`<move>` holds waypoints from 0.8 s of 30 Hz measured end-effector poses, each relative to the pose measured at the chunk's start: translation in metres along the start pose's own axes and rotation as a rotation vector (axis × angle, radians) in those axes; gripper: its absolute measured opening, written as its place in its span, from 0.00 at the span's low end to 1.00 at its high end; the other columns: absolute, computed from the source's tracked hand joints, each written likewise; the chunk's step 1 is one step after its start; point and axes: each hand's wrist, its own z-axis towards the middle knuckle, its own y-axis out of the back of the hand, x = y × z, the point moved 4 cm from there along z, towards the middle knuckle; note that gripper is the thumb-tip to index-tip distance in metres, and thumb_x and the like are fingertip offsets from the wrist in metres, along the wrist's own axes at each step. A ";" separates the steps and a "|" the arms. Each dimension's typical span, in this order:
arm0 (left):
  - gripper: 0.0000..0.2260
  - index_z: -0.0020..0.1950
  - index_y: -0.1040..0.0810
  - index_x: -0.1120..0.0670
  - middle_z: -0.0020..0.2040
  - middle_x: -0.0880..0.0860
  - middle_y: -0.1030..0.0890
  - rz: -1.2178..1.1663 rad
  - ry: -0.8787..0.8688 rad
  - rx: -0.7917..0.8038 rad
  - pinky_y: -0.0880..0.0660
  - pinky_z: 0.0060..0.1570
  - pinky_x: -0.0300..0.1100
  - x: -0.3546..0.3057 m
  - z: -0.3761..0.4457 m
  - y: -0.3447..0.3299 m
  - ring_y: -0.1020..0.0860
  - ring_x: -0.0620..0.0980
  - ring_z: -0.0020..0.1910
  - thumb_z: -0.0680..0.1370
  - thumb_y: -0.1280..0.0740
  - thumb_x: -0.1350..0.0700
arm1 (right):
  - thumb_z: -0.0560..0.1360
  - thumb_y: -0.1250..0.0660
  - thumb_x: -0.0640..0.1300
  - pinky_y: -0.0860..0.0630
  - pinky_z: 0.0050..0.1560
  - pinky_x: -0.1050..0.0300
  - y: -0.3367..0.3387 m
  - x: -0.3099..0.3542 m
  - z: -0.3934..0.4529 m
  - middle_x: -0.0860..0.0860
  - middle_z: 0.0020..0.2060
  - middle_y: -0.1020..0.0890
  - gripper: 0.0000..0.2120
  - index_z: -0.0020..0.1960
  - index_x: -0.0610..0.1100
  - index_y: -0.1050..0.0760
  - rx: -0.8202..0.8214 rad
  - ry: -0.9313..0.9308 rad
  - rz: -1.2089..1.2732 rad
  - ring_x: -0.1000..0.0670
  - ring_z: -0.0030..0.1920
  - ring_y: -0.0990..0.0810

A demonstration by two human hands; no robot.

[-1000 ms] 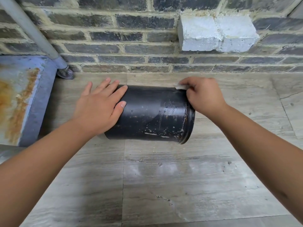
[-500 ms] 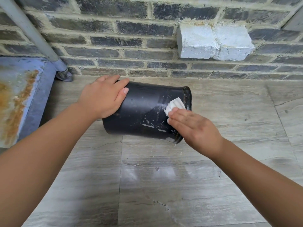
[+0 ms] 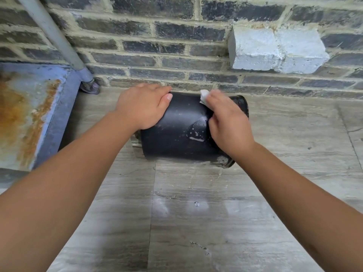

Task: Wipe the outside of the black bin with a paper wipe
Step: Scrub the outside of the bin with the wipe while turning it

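Head view, the only one we have. We've got the black bin [image 3: 176, 130] lying on its side on the tiled floor [image 3: 196, 213], just in front of the brick wall [image 3: 157, 46], open mouth to the right w/ the rim toward the wall's side. Our left hand [image 3: 143, 107] rests on the bin's closed end, upper left; fingers straight and together, laid flat over the curve, thumb along the side, holding nothing. Our right hand [image 3: 225, 122] lies on the bin near its mouth, fingers pressing the paper wipe [image 3: 204, 96] against the top of the bin's outside. Only a small white corner of the wipe shows past the fingertips; rest is under the hand, a bit blurred. Whether those fingers curl round the wipe or just press it flat, we can't tell for sure.

Bin's side shows wet drops and pale smears below the right hand.

Left of the bin: a blue metal plate [image 3: 39, 114] w/ rust streaks, and a grey pipe [image 3: 59, 40] running down at a slant to a foot at the wall's base. Upper right, a white-painted block [image 3: 275, 50] juts from the wall.
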 end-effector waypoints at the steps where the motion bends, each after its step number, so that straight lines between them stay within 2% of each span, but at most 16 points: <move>1: 0.24 0.73 0.34 0.46 0.71 0.50 0.28 0.005 0.003 -0.011 0.32 0.64 0.55 0.000 -0.001 0.000 0.32 0.58 0.69 0.82 0.56 0.42 | 0.69 0.36 0.27 0.27 0.64 0.47 -0.009 0.006 0.002 0.39 0.60 0.21 0.20 0.60 0.35 0.22 0.004 0.042 -0.053 0.41 0.63 0.24; 3: 0.24 0.73 0.33 0.46 0.71 0.50 0.28 0.007 0.012 -0.020 0.32 0.64 0.55 0.001 -0.001 -0.001 0.31 0.58 0.69 0.81 0.55 0.42 | 0.70 0.34 0.26 0.25 0.62 0.46 -0.022 0.016 -0.005 0.40 0.57 0.19 0.17 0.56 0.35 0.20 -0.001 0.158 -0.085 0.41 0.59 0.21; 7: 0.24 0.72 0.33 0.45 0.71 0.50 0.28 0.005 0.012 -0.020 0.32 0.64 0.54 0.001 -0.002 -0.002 0.31 0.57 0.69 0.81 0.55 0.41 | 0.77 0.36 0.31 0.26 0.62 0.46 -0.029 0.020 -0.031 0.42 0.58 0.19 0.12 0.58 0.37 0.20 0.023 0.413 -0.020 0.42 0.62 0.22; 10: 0.24 0.73 0.34 0.45 0.71 0.50 0.28 -0.002 0.007 -0.011 0.33 0.65 0.55 0.003 -0.001 -0.003 0.31 0.57 0.69 0.81 0.56 0.41 | 0.77 0.35 0.32 0.26 0.63 0.46 -0.031 0.018 -0.054 0.44 0.59 0.20 0.11 0.58 0.38 0.20 0.109 0.552 -0.029 0.44 0.63 0.23; 15: 0.24 0.74 0.37 0.44 0.73 0.49 0.31 -0.027 -0.015 0.009 0.33 0.64 0.55 0.004 0.001 -0.001 0.33 0.56 0.70 0.81 0.54 0.40 | 0.76 0.33 0.33 0.26 0.63 0.47 -0.033 0.016 -0.070 0.46 0.61 0.20 0.11 0.58 0.40 0.19 0.201 0.630 -0.066 0.46 0.64 0.24; 19: 0.18 0.66 0.28 0.47 0.62 0.49 0.27 -0.171 -0.093 -0.189 0.26 0.52 0.57 0.009 -0.015 0.008 0.32 0.54 0.63 0.80 0.45 0.43 | 0.78 0.35 0.33 0.28 0.65 0.47 -0.033 0.013 -0.069 0.45 0.62 0.21 0.11 0.58 0.39 0.20 0.214 0.657 -0.085 0.46 0.65 0.25; 21: 0.18 0.66 0.27 0.49 0.63 0.49 0.26 -0.153 -0.096 -0.227 0.26 0.54 0.58 0.010 -0.023 0.004 0.31 0.53 0.64 0.80 0.45 0.44 | 0.78 0.35 0.33 0.28 0.65 0.47 -0.035 0.012 -0.068 0.45 0.62 0.21 0.11 0.58 0.39 0.20 0.212 0.640 -0.082 0.46 0.65 0.26; 24: 0.26 0.70 0.31 0.52 0.69 0.50 0.28 -0.105 -0.095 -0.182 0.29 0.61 0.58 0.004 -0.025 -0.005 0.34 0.54 0.69 0.78 0.45 0.38 | 0.78 0.36 0.34 0.28 0.65 0.47 -0.041 0.011 -0.075 0.44 0.61 0.21 0.10 0.57 0.39 0.20 0.219 0.644 -0.071 0.46 0.65 0.25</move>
